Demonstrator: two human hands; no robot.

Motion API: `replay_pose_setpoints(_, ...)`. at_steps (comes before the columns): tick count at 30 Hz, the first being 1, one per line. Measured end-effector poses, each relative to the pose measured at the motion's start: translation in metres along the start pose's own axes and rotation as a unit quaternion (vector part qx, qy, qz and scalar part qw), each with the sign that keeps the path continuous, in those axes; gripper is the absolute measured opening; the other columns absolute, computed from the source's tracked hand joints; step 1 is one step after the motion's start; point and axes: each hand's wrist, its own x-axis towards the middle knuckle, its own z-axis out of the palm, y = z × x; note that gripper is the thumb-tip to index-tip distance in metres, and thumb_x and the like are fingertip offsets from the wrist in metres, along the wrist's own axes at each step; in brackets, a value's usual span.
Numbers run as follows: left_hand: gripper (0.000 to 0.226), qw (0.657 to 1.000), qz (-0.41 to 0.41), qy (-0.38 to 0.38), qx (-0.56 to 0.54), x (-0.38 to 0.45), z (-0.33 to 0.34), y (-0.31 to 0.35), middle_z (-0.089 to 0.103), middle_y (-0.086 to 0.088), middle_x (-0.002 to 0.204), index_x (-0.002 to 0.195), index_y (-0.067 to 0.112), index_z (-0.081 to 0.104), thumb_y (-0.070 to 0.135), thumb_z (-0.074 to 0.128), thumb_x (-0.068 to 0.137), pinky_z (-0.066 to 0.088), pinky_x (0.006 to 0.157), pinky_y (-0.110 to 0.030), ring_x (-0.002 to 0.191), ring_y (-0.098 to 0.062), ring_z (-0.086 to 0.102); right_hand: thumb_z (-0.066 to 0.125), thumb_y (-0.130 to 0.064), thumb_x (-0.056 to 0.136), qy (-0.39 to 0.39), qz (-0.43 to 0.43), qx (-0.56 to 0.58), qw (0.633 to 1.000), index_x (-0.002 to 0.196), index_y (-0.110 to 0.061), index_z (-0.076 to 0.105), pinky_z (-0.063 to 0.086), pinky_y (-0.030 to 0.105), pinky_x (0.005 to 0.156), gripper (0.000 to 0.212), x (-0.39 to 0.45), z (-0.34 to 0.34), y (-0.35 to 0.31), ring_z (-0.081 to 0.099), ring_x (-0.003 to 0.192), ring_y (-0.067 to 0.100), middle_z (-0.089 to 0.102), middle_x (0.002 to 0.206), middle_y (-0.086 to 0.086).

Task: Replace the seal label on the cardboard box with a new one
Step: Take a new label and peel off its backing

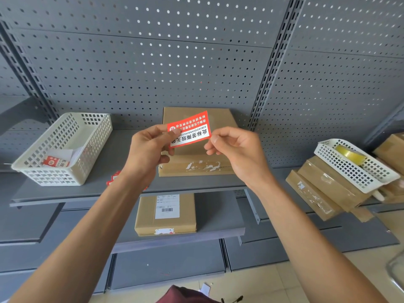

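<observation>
A flat cardboard box [218,119] lies on the grey shelf [113,158] straight ahead. White torn remnants of an old label [202,166] streak its front edge. Above the box I hold a red and white seal label [192,130], printed side facing me and upside down. My left hand [148,149] pinches its left end between thumb and fingers. My right hand [234,147] pinches its lower right corner.
A white mesh basket [65,149] with red labels and backing paper sits at the left. A red label scrap [112,178] lies by my left wrist. Another box [166,213] rests on the lower shelf. Stacked boxes [328,189] and a basket holding a tape roll [349,154] stand right.
</observation>
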Motion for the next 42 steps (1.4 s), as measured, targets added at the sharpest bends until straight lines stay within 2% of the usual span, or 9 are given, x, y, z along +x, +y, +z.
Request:
replay_pose_setpoints(3,0.036,0.997,0.041,0.048,0.055,0.002,0.006,0.0,0.075,0.003,0.099,0.121,0.019,0.07,0.025,0.08,0.086,0.045,0.057,-0.024,0.072,-0.011,0.064,0.062,0.0,0.096,0.02,-0.006,0.01,1.0,0.094,0.005,0.07,0.052,0.018,0.068,0.009,0.001,0.003,-0.001,0.069,0.069,0.018,0.074,0.079,0.01)
replay_pose_setpoints(5,0.045,0.967,0.147,0.125,0.164,-0.001,0.01,0.001,0.066,0.008,0.117,0.124,0.024,0.065,0.028,0.083,0.083,0.049,0.073,-0.019,0.091,-0.005,0.063,0.063,-0.003,0.096,0.042,-0.007,0.016,0.999,0.093,0.0,0.072,0.052,0.018,0.068,0.009,0.002,0.005,-0.001,0.069,0.069,0.019,0.074,0.077,0.007)
replay_pose_setpoints(7,0.032,0.904,0.288,0.174,0.264,-0.009,0.013,0.007,0.061,0.007,0.114,0.112,0.024,0.068,0.026,0.081,0.083,0.044,0.082,-0.018,0.1,-0.006,0.059,0.064,-0.005,0.096,0.057,-0.009,0.016,0.998,0.093,-0.002,0.072,0.053,0.02,0.07,0.009,0.003,0.007,-0.001,0.068,0.07,0.019,0.074,0.076,0.006)
replay_pose_setpoints(10,0.009,0.869,0.381,0.098,0.3,-0.025,0.026,0.013,0.07,0.007,0.099,0.094,0.021,0.075,0.023,0.079,0.086,0.036,0.078,-0.013,0.093,-0.008,0.061,0.064,-0.005,0.097,0.058,-0.009,0.015,0.998,0.094,0.0,0.072,0.057,0.03,0.077,0.01,0.003,0.01,0.0,0.067,0.071,0.017,0.074,0.076,0.006)
replay_pose_setpoints(13,0.005,0.875,0.369,0.047,0.311,-0.033,0.037,0.011,0.074,0.012,0.095,0.093,0.022,0.078,0.022,0.078,0.087,0.036,0.076,-0.009,0.091,-0.006,0.063,0.063,-0.004,0.097,0.043,-0.027,0.01,0.999,0.095,0.002,0.071,0.056,0.029,0.076,0.011,0.002,0.013,-0.002,0.066,0.07,0.015,0.073,0.078,0.005)
replay_pose_setpoints(20,0.008,0.881,0.351,0.053,0.314,-0.037,0.04,0.009,0.076,0.016,0.088,0.088,0.026,0.079,0.019,0.074,0.089,0.037,0.07,-0.01,0.077,0.008,0.057,0.062,-0.005,0.097,0.028,-0.076,-0.091,0.993,0.093,-0.01,0.072,0.055,0.023,0.077,0.012,-0.01,0.007,-0.01,0.069,0.075,0.008,0.071,0.079,-0.002)
replay_pose_setpoints(26,0.009,0.88,0.357,0.055,0.309,-0.039,0.049,0.009,0.076,0.016,0.087,0.087,0.025,0.079,0.02,0.073,0.089,0.042,0.068,-0.019,0.079,0.002,0.061,0.058,-0.007,0.1,0.028,-0.081,-0.097,0.992,0.093,-0.014,0.069,0.052,0.02,0.078,0.015,-0.015,0.003,-0.013,0.067,0.076,0.003,0.069,0.076,-0.011)
replay_pose_setpoints(32,0.007,0.873,0.363,0.058,0.32,-0.04,0.055,0.004,0.077,0.012,0.089,0.088,0.022,0.08,0.02,0.074,0.088,0.038,0.072,-0.009,0.079,-0.003,0.063,0.061,-0.004,0.096,0.045,-0.091,-0.108,0.989,0.088,-0.011,0.068,0.055,0.033,0.077,0.013,-0.019,-0.003,-0.009,0.068,0.08,0.026,0.072,0.083,0.005)
replay_pose_setpoints(42,0.007,0.874,0.35,0.052,0.334,-0.039,0.057,0.003,0.074,0.007,0.087,0.088,0.022,0.08,0.021,0.073,0.088,0.034,0.072,-0.005,0.08,0.011,0.055,0.064,-0.002,0.09,0.051,-0.118,-0.143,0.981,0.086,-0.008,0.07,0.053,0.025,0.075,0.01,-0.019,-0.013,-0.009,0.064,0.074,0.016,0.07,0.078,-0.003)
